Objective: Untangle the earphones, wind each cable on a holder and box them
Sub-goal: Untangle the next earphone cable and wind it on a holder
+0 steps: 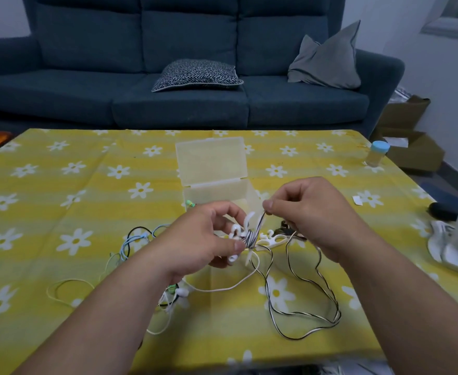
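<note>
My left hand (pixel 203 239) grips a white plastic cable holder (pixel 242 234) with a few turns of black-and-white striped cable (pixel 303 307) round its middle. My right hand (pixel 306 212) pinches that cable just above the holder and holds it taut. The rest of the striped cable trails in loose loops on the tablecloth in front of me. A second white holder (pixel 272 239) lies under my right hand. The clear plastic box (pixel 214 182) stands open behind my hands. White earphones (pixel 180 293) and a light blue cable (pixel 130 244) lie tangled at the left.
A yellow daisy-print cloth (pixel 73 201) covers the table. A small jar with a blue lid (pixel 376 154) stands at the far right. A white object (pixel 455 244) and a dark item (pixel 444 211) lie at the right edge. A blue sofa (pixel 168 77) is behind.
</note>
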Tool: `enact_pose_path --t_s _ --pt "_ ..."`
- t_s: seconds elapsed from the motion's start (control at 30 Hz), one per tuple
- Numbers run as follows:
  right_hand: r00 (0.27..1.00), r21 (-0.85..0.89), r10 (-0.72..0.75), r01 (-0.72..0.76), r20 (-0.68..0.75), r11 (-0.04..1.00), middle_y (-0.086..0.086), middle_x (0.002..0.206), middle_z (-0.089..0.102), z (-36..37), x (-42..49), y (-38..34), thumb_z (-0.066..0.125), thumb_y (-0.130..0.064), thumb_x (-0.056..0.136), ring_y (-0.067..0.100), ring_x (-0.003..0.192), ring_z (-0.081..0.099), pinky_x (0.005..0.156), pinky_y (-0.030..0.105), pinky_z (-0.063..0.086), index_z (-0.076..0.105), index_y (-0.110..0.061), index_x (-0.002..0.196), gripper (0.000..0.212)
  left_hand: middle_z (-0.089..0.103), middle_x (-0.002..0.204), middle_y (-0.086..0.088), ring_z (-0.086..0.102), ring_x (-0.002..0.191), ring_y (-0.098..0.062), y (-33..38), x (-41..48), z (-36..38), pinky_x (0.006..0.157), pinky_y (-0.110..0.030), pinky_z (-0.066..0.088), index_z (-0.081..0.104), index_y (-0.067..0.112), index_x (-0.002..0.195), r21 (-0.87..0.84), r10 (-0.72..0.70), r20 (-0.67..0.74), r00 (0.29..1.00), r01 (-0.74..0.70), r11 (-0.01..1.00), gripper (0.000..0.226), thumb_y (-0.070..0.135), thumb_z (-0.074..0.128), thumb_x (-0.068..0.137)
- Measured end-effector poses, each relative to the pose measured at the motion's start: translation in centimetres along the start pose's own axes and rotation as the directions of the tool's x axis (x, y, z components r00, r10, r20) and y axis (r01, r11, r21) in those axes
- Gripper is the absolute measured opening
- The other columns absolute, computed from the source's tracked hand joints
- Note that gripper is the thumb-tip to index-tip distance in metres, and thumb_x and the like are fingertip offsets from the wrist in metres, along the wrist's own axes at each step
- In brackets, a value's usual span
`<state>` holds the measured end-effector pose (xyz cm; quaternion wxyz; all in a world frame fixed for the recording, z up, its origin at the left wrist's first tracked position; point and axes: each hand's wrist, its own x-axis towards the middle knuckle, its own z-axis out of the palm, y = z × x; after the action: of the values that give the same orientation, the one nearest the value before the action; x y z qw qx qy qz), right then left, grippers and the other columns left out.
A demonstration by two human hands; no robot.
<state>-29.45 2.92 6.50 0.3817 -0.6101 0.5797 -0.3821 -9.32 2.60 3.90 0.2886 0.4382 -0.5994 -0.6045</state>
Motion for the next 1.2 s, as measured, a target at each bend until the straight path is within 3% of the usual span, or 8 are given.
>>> enact_pose_path --t_s 0.2,0.3,0.43,0.6,0.77,0.9,1.03,1.2 --pt "0.998 -0.016 0.030 -0.029 0.046 0.999 -0.002 0.049 0.050 0.3 0.0 0.1 0.074 -0.021 0.087 0.014 0.048 0.042 0.052 0.028 0.038 0.070 -0.003 0.072 0.023 0.059 0.080 -0.003 0.058 0.060 -0.023 0.2 -0.2 0.1 0.064 -0.036 0.051 0.064 0.014 0.098 0.012 -0.005 0.082 0.997 0.004 1.000 0.028 -0.009 0.069 0.083" --pt "0.986 0.101 0.141 -0.150 0.089 0.984 0.000 0.046 0.044 0.5 0.0 0.2 0.069 -0.018 0.091 0.015 0.045 0.034 0.041 0.022 0.031 0.066 -0.004 0.067 0.028 0.063 0.086 -0.006 0.059 0.062 -0.020 0.8 -0.5 0.3 0.062 -0.033 0.055 0.064 0.016 0.097 -0.074 0.061 0.105 0.993 -0.053 0.996 0.029 -0.009 0.067 0.083" --pt "0.941 0.162 0.233 -0.277 0.244 0.947 0.000 0.052 0.042 2.1 -0.4 0.5 0.056 -0.016 0.098 0.013 0.044 0.030 0.039 0.019 0.025 0.064 -0.019 0.048 0.051 0.064 0.086 -0.008 0.059 0.061 -0.021 1.1 -0.5 0.4 0.060 -0.033 0.057 0.060 0.014 0.101 -0.246 0.135 -0.028 0.990 -0.138 0.959 0.029 -0.010 0.064 0.084" --pt "0.911 0.168 0.226 -0.297 0.346 0.940 0.005 0.061 0.052 3.6 -0.8 0.6 0.042 -0.020 0.105 0.013 0.045 0.039 0.040 0.019 0.030 0.064 -0.009 0.080 0.035 0.065 0.088 -0.012 0.064 0.069 -0.034 0.5 0.2 0.1 0.066 -0.039 0.057 0.060 0.018 0.098 -0.259 0.132 -0.226 0.965 -0.190 0.947 0.026 -0.005 0.065 0.087" --pt "0.875 0.122 0.210 -0.288 0.436 0.950 0.003 0.060 0.054 3.2 -1.2 0.4 0.042 -0.020 0.106 0.013 0.045 0.047 0.046 0.022 0.036 0.068 -0.002 0.089 0.036 0.059 0.072 -0.004 0.057 0.056 -0.018 0.4 0.6 -0.1 0.068 -0.037 0.055 0.054 0.017 0.097 -0.289 0.106 -0.336 0.936 -0.210 0.934 0.025 -0.005 0.062 0.089" --pt "0.862 0.099 0.141 -0.215 0.487 0.972 0.001 0.056 0.045 2.4 -1.3 -0.2 0.051 -0.016 0.101 0.013 0.045 0.039 0.049 0.026 0.031 0.070 0.002 0.094 0.027 0.059 0.074 -0.009 0.055 0.057 -0.020 -0.1 0.8 -0.6 0.061 -0.034 0.054 0.056 0.016 0.095 -0.130 0.112 -0.405 0.907 -0.178 0.975 0.024 -0.006 0.064 0.088" --pt "0.892 0.119 0.050 -0.115 0.449 0.986 0.003 0.054 0.045 1.6 -1.3 -1.0 0.058 -0.015 0.097 0.014 0.045 0.035 0.046 0.025 0.027 0.074 -0.003 0.092 0.020 0.066 0.082 -0.010 0.055 0.057 -0.021 -0.5 1.0 -0.1 0.058 -0.035 0.048 0.059 0.019 0.094 0.105 0.188 -0.348 0.918 -0.161 0.981 0.027 -0.002 0.071 0.083" --pt "0.978 -0.290 -0.013 0.075 0.210 0.954 -0.005 0.054 0.054 1.4 -0.8 -1.0 0.066 -0.025 0.091 0.010 0.047 0.043 0.049 0.025 0.037 0.074 -0.010 0.080 0.021 0.067 0.087 0.004 0.054 0.053 -0.013 -0.9 0.9 0.2 0.061 -0.037 0.051 0.062 0.028 0.087 0.305 0.235 -0.259 0.937 -0.151 0.940 0.031 0.003 0.077 0.079"
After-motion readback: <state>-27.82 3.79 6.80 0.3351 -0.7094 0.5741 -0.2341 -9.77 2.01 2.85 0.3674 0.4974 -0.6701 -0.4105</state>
